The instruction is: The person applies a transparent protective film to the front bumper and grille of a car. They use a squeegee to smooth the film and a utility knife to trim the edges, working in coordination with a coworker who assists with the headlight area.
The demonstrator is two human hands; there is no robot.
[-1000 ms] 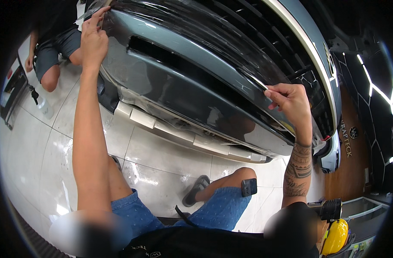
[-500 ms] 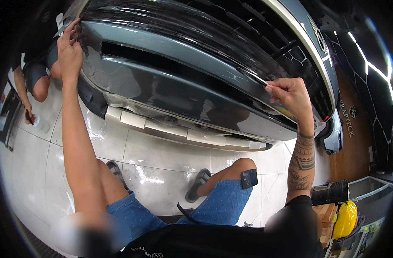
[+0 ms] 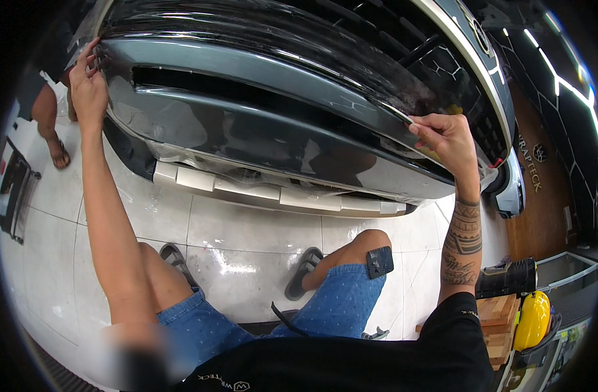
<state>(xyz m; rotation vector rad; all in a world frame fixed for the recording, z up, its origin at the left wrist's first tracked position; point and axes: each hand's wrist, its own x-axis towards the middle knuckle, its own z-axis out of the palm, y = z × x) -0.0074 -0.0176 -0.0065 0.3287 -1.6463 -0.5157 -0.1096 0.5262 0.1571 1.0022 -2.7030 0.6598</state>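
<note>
A grey-green car front bumper [image 3: 247, 98] with a black grille fills the upper part of the view. A clear glossy film [image 3: 260, 39] lies over it. My left hand [image 3: 86, 85] presses on the film's edge at the bumper's left end, fingers spread against the surface. My right hand [image 3: 446, 137] pinches the film's thin edge at the bumper's right side, thumb and fingers closed on it. My knees in blue shorts [image 3: 338, 300] are below, on the tiled floor.
White masking tape strips [image 3: 247, 189] run along the bumper's lower lip. Another person's leg and sandalled foot [image 3: 50, 130] stand at the far left. A small dark block [image 3: 379, 262] rests on my right knee. A yellow tool [image 3: 531, 320] and a wooden surface lie at lower right.
My view has shifted, so the bumper sits more to the centre. Both hands stay on the film's edges; my left hand now appears lower and further left along the bumper.
</note>
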